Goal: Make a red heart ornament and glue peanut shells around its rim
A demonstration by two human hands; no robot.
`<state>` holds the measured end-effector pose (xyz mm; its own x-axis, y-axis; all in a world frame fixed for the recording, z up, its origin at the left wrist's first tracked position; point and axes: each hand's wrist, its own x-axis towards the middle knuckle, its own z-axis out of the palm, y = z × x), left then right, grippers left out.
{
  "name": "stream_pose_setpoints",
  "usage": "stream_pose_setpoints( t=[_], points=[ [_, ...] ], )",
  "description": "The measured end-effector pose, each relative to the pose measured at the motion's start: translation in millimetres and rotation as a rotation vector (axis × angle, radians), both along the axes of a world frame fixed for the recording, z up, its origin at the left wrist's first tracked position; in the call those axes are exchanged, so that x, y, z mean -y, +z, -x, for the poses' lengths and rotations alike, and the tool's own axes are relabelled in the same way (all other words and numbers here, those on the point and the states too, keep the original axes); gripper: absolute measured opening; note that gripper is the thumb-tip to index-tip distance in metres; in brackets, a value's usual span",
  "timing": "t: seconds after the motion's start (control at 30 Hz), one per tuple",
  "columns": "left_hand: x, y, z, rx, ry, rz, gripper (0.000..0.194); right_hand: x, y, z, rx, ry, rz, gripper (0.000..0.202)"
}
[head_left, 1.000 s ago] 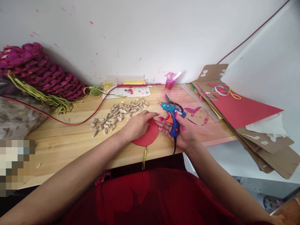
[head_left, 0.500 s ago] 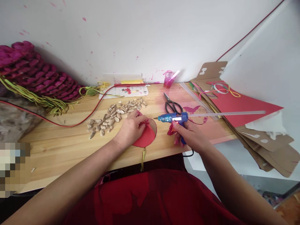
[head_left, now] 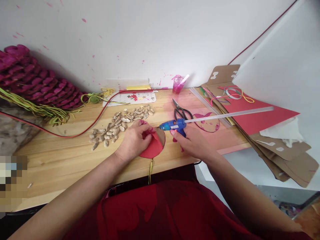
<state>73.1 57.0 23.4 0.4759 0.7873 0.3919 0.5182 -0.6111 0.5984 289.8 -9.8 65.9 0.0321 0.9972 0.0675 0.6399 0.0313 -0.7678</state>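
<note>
My left hand (head_left: 137, 138) pinches the edge of a red paper layer (head_left: 153, 147), lifting it off a brown cardboard piece (head_left: 161, 137) with a rounded outline. A yellow-green string tassel (head_left: 150, 171) hangs from the lower end of this piece. My right hand (head_left: 193, 140) is wrapped round the handle of a blue glue gun (head_left: 175, 125), with a long clear glue stick (head_left: 230, 115) sticking out of its back. The nozzle points left, at the gap between paper and cardboard beside my left fingers; whether it touches cannot be made out.
Peanuts (head_left: 122, 121) lie scattered behind my left hand. Black-handled scissors (head_left: 182, 110), a pink-stained cardboard shape (head_left: 208, 121) and a pink cup (head_left: 178, 85) stand or lie beyond the glue gun. Red card (head_left: 265, 113) and cardboard (head_left: 287, 150) are at right, magenta strung bundles (head_left: 37, 75) at left.
My right hand has brought the glue gun leftward, its nozzle now close to the lifted paper and my left fingers. My left hand keeps its pinch. The view has shifted slightly.
</note>
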Motion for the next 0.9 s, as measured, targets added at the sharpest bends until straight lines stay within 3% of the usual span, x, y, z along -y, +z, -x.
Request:
stream_pose_setpoints(
  t=[0.27, 0.9],
  points=[
    [-0.1, -0.1, -0.1, 0.002, 0.0, 0.004, 0.018, -2.3, 1.8, 4.9, -0.088, 0.011, -0.052, 0.026],
    [0.2, -0.1, -0.5, 0.003, -0.007, 0.003, 0.017, -1.5, 4.1, 4.7, 0.033, 0.027, 0.008, 0.032]
  ],
)
